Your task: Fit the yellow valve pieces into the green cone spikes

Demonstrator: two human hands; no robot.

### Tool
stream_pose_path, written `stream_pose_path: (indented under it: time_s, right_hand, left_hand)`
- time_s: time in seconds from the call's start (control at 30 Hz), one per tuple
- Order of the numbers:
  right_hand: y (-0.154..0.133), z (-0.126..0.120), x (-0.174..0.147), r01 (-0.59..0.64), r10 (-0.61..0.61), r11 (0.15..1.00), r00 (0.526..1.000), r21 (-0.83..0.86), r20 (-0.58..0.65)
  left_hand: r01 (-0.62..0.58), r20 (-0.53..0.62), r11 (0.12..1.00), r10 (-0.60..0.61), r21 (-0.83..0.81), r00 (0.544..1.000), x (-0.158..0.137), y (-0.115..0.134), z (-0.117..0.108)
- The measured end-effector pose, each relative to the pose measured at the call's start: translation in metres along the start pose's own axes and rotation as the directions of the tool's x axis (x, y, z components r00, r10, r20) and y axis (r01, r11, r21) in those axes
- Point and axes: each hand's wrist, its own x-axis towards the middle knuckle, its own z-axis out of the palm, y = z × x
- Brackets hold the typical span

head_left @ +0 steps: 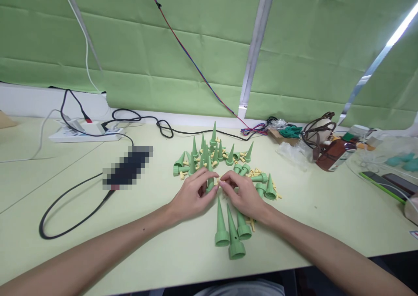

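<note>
My left hand (196,193) is closed around a green cone-shaped plant watering spike (210,179), its tip pointing up. Close against it, my right hand (243,193) pinches a small pale yellow plastic piece (218,181), mostly hidden by the fingertips. Just beyond my hands, several green spikes (214,135) stand or lie among small yellow T-shaped valves (243,156). More spikes (270,187) and yellow pieces (257,171) lie to the right. Nearer to me, below my right hand, lie three green spikes (235,243), with a yellow valve (252,225) beside them.
A blurred dark device (127,169) with a black cable lies on the left of the table (156,252). Behind it is a white power strip (86,135). At the right are a brown bottle (336,154), plastic bags (292,156) and a green-edged phone (382,186).
</note>
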Motion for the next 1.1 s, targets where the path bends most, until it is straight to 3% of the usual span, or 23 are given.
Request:
stream_pose_path:
  time_s: [0.8,1.1]
  right_hand:
    - [0.0063,0.0019,0.0016,-0.043,0.043,0.986,0.999,-0.16,0.001]
    - [0.0027,0.0007,0.0003,-0.019,0.027,0.991,0.998,-0.134,0.062]
  left_hand:
    - [-0.091,0.016,0.996,0.09,0.008,0.996,-0.0007,-0.0004,0.0011]
    - [-0.004,-0.01,1.0,0.004,-0.006,1.0,-0.0001,0.0014,0.0002]
